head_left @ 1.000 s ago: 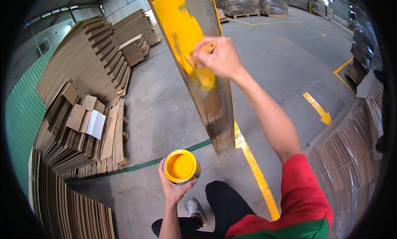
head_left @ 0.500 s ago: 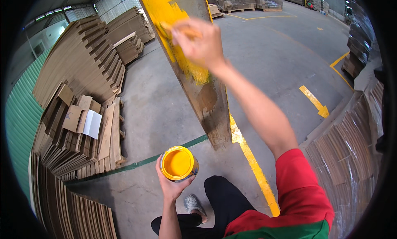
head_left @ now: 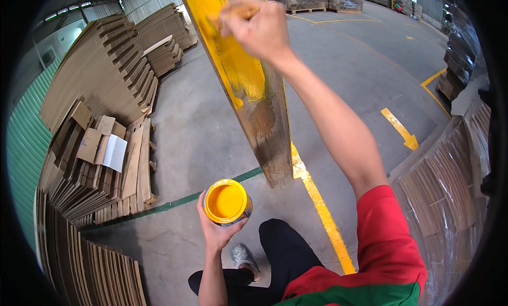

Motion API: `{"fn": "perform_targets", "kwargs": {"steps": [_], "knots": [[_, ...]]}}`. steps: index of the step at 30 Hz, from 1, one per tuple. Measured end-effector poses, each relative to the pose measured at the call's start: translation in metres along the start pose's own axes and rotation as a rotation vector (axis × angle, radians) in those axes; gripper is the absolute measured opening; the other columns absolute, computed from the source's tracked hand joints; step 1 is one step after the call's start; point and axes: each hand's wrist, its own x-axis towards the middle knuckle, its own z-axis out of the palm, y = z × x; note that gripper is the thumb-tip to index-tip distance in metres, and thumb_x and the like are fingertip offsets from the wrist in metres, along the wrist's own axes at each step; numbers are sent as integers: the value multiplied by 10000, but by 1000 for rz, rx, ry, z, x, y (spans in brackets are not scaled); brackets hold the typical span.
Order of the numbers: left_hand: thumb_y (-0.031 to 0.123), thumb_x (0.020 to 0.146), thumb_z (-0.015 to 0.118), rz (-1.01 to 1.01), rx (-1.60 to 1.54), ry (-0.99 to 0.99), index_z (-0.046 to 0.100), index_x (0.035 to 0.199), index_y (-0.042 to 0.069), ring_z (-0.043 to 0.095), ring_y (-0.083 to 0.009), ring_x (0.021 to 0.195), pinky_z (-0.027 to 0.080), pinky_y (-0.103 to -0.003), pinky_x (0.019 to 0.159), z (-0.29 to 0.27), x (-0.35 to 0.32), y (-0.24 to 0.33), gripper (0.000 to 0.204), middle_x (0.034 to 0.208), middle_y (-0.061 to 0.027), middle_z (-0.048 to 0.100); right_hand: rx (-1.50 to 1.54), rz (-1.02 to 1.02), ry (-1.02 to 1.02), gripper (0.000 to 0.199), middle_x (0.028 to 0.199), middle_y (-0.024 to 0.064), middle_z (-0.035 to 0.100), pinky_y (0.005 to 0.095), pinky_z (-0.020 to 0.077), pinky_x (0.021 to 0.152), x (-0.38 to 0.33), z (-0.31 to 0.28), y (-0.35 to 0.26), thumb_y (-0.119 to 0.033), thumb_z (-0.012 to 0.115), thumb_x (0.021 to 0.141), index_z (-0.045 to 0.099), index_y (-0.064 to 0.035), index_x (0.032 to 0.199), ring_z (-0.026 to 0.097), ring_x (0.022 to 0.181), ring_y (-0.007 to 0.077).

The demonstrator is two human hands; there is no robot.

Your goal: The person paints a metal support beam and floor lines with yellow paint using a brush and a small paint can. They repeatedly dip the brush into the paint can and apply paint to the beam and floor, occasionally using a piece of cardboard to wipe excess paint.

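A steel column (head_left: 263, 129) rises from the floor in front of me, its upper face coated in wet yellow paint and its lower part bare and brownish. My right hand (head_left: 257, 30) is closed round the wooden handle of a paintbrush (head_left: 244, 11), held against the upper part of the column; its bristles are blurred near the left edge. Low in front of my body, my left hand (head_left: 219, 229) is wrapped round an open paint can (head_left: 226, 201). The can is upright and holds bright yellow paint, with yellow smeared on its rim.
Tall stacks of flat cardboard (head_left: 95, 73) stand at the left, with an opened carton (head_left: 100, 147) on a lower pile. Film-wrapped cardboard (head_left: 439, 200) is close on my right. A yellow floor line (head_left: 325, 216) and a yellow arrow (head_left: 400, 129) mark the concrete.
My right hand has moved up a little with the brush. Yellow now covers more of the column's left edge, farther down. The can stays in my left hand.
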Motion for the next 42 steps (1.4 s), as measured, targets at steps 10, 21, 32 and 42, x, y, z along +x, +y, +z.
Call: {"fn": "perform_targets", "kwargs": {"steps": [10, 21, 32, 42], "knots": [[122, 567, 980, 43, -97, -11, 283, 1537, 31, 533, -264, 1346, 415, -419, 1169, 3, -1, 0, 1198, 1427, -139, 522, -1, 546, -111, 70, 694, 60, 742, 293, 568, 614, -157, -11, -3, -75, 687, 922, 718, -41, 869, 735, 636, 121], [134, 573, 984, 11, -88, -64, 287, 1523, 16, 541, -263, 1343, 413, -407, 1165, 12, 10, -3, 1184, 1423, -155, 531, 14, -111, 88, 102, 800, 90, 766, 271, 573, 626, 7, 5, -1, -77, 684, 945, 723, 17, 947, 740, 718, 113], [146, 568, 988, 19, -125, -59, 282, 1526, 15, 541, -270, 1341, 415, -412, 1162, 16, 10, -5, 1197, 1424, -158, 525, -257, 189, -322, 50, 714, 103, 727, 305, 561, 604, -195, -29, 12, -71, 717, 894, 709, -22, 884, 726, 628, 174], [166, 558, 992, 9, -132, -53, 316, 1518, 24, 533, -272, 1344, 413, -406, 1160, 21, 17, -13, 1183, 1422, -150, 519, -735, -704, -38, 100, 788, 143, 623, 397, 515, 601, 22, -43, -3, -30, 707, 867, 608, -15, 868, 645, 674, 308]]}}
